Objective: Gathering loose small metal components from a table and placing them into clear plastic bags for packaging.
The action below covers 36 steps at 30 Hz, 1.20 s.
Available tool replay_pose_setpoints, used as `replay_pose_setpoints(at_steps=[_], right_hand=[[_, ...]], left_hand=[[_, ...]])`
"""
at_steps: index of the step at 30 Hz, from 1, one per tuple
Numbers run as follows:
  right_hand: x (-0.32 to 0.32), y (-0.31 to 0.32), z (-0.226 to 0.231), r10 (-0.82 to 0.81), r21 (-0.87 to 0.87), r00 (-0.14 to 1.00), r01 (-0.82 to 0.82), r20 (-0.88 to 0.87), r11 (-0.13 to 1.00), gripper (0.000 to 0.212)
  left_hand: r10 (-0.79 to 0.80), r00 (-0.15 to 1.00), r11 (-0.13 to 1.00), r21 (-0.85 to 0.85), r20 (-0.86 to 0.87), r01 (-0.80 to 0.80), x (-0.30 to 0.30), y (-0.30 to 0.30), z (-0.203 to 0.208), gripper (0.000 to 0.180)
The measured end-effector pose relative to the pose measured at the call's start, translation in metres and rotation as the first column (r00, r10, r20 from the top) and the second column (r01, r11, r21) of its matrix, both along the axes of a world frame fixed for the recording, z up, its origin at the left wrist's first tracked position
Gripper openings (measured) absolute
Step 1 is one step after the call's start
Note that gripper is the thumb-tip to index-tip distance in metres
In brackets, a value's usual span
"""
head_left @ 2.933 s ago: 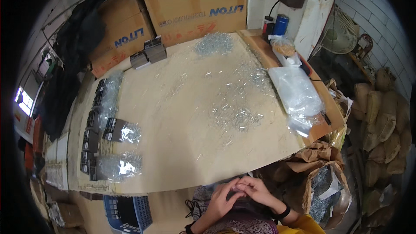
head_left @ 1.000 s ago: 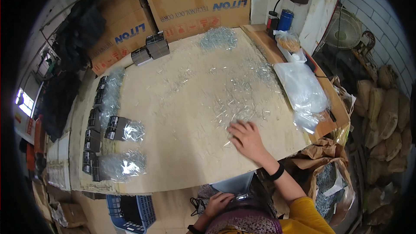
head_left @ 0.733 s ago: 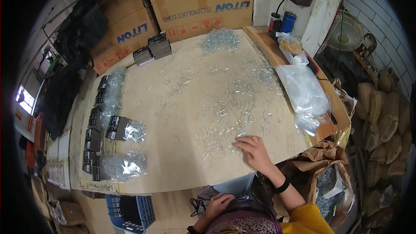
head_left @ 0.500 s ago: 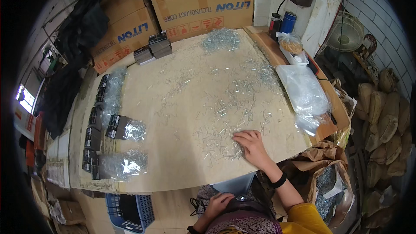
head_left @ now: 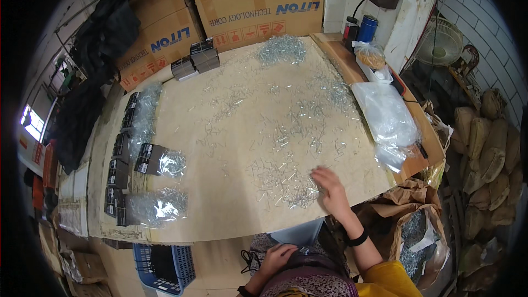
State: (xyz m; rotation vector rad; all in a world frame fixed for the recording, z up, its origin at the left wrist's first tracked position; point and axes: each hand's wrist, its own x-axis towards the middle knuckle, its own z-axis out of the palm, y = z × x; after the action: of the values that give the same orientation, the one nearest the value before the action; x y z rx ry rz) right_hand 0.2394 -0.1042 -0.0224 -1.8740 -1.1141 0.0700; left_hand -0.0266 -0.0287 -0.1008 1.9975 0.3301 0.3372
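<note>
My right hand (head_left: 332, 191) is over the near right part of the pale wooden table (head_left: 220, 209), beside a loose heap of thin, silvery nail-like pins (head_left: 301, 197). Its fingers are stretched out and a little blurred, with nothing seen in them. Down at my lap, below the table's front edge, my left hand (head_left: 278, 257) has its fingers bent together. A glossy, clear bit of plastic (head_left: 304, 250) shows at its fingertips, too small to make out well. Between lap and table edge sits a blue-grey tray (head_left: 297, 233), partly hidden by the tabletop.
More pins (head_left: 281, 49) are heaped at the back. Dark card stacks (head_left: 116, 175) and filled clear bags (head_left: 157, 209) line the left side. Clear plastic bags (head_left: 385, 115) lie on the right ledge. A blue basket (head_left: 165, 269) and an open paper sack (head_left: 418, 236) stand below.
My right hand has moved a little to the right, away from the near heap of pins, and its fingers have straightened. My left hand stays at my lap.
</note>
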Motion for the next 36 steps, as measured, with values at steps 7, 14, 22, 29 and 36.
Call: replay_pose_setpoints(at_steps=[7,14,22,29,36], right_hand=[[-0.042,0.02,0.012,-0.025,-0.082,0.988,0.038,0.151,0.996,0.045],[-0.084,0.018,-0.009,0.04,-0.128,0.961,-0.005,0.272,0.992,0.052],[-0.107,0.041,0.029,-0.192,-0.169,0.895,0.279,0.402,0.945,0.038],[-0.116,0.022,-0.016,-0.023,-0.052,0.944,0.042,0.33,0.998,0.031],[-0.11,0.024,0.018,0.027,-0.138,0.929,0.026,0.37,0.99,0.038]], left_hand=[[0.035,0.999,0.999,-0.039,-0.017,-0.036,0.002,-0.002,0.004,0.011],[0.007,1.0,1.0,0.0,0.006,-0.007,0.001,-0.002,-0.005,0.009],[0.042,0.999,0.994,-0.098,0.01,-0.041,-0.001,-0.004,0.0,0.012],[0.062,0.998,0.984,-0.169,-0.004,-0.062,-0.003,-0.005,0.009,0.016],[0.03,0.999,0.979,-0.203,0.034,-0.022,-0.003,-0.006,0.011,0.018]])
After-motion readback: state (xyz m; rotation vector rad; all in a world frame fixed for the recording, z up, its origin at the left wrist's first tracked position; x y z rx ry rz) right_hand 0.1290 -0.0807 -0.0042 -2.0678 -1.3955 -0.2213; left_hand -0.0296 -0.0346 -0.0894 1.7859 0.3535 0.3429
